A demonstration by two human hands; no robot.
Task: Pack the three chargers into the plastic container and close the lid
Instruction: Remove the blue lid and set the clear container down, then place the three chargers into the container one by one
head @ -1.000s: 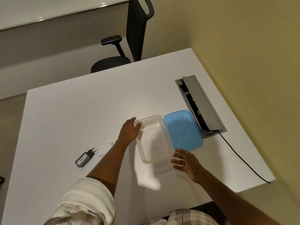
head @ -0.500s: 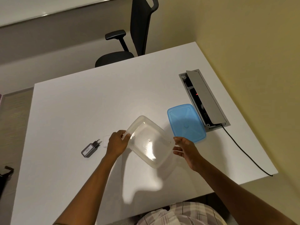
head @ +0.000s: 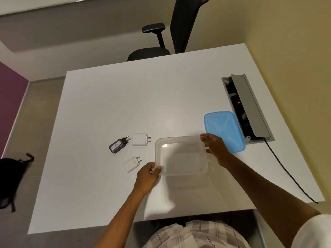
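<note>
Chargers wait to the left of the clear, shallow rectangular plastic container (head: 180, 155): a black block charger with a white label (head: 118, 145), a white square charger (head: 140, 139) just beside it, and a smaller white charger (head: 132, 164) nearer the person, all three lying flat on the white table (head: 125, 97) with their prongs towards the container. That container is empty and open, held at two opposite corners; whether its base touches the table or sits just above it cannot be told. The left hand (head: 147, 176) pinches the near left corner, thumb over the rim and fingers curled beneath, while the right hand (head: 214, 148) grips the far right corner with narrow, closed fingers. To do this step well, the container should probably be set down level and square, close to the chargers, so that each one travels only a short way. Releasing the left hand first seems sensible, since it is nearest the small white charger, with the right steadying the light tub against sliding. The translucent blue rectangular lid (head: 223, 130) lies flat to the right, partly behind the right hand and just beside the open grey cable box (head: 249, 108) set in the table, within easy reach for closing later.
</note>
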